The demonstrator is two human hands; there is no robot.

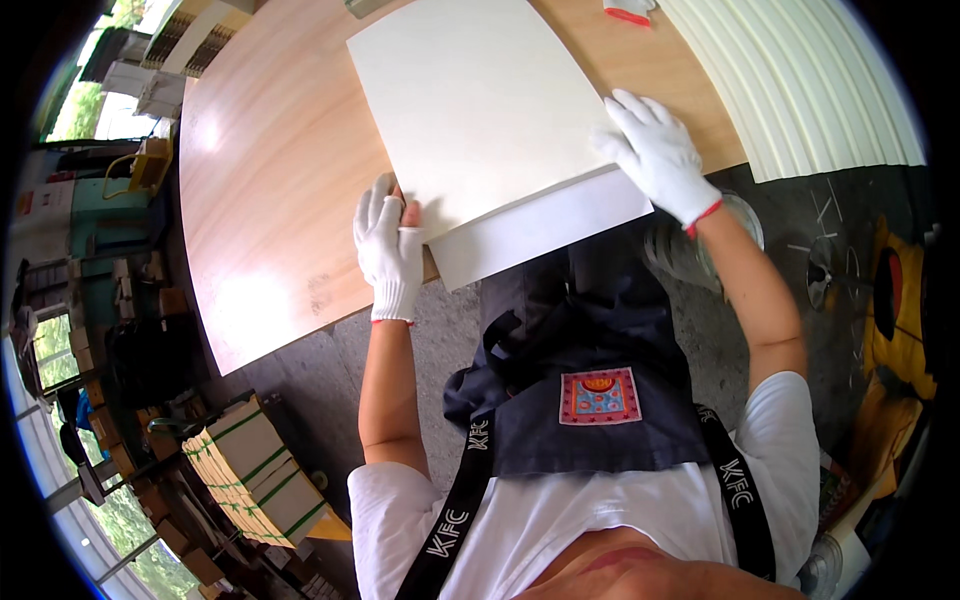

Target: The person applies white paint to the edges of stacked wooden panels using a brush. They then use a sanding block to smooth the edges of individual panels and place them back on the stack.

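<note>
A large cream sheet (470,100) lies on a wooden table (270,200), on top of a paler white sheet (540,235) whose near strip sticks out past the table's edge. My left hand (388,248), in a white knit glove, rests on the table at the sheets' near left corner, thumb touching the edge. My right hand (655,150), also gloved, lies flat with fingers spread on the cream sheet's right edge. Neither hand grips anything.
A stack of cream ribbed panels (800,80) sits at the table's right end. A small red and white object (628,12) lies at the far edge. Strapped bundles of boards (250,470) stand on the floor at lower left. I wear a dark apron (590,400).
</note>
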